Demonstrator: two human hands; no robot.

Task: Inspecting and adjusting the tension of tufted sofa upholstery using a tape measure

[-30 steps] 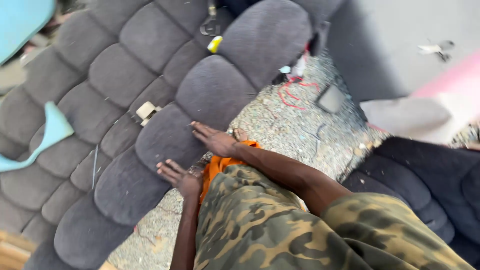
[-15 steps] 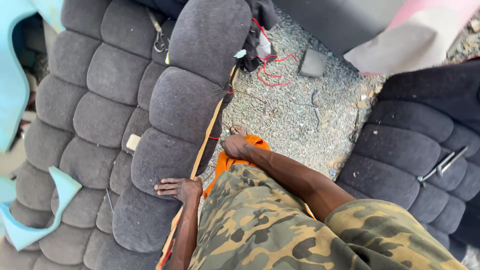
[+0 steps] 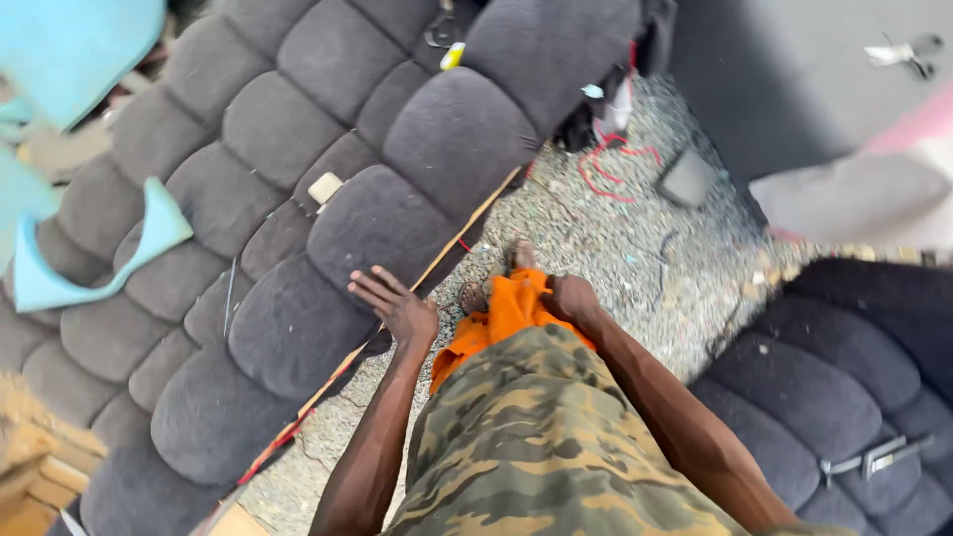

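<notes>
Left fingers: my left hand (image 3: 397, 308) lies flat with the fingers (image 3: 369, 288) spread apart, resting on the edge of the tufted dark grey cushion panel (image 3: 328, 248); it grips nothing.
Right fingers: my right hand (image 3: 568, 298) is curled loosely against the orange cloth (image 3: 501, 316) at my waist; whether the fingers pinch the cloth I cannot tell.
Arms and clothing: both bare forearms run down to a camouflage shirt (image 3: 536, 447) that fills the lower centre of the view.
Cushion panel: it runs diagonally from lower left to upper centre, just left of my body, with a second quilted grey panel (image 3: 179, 169) touching it along its far side.
Panel edge: a thin wooden strip (image 3: 437, 263) shows under the near rim.
Ground: gravel floor (image 3: 635, 248) lies between the panels, with a tangle of red wire (image 3: 606, 169) near the top.
Right side: another dark tufted cushion (image 3: 844, 377) bears a metal bracket (image 3: 874, 459).
Left side: a pale blue foam scrap (image 3: 94, 263) lies on the far panel.
</notes>
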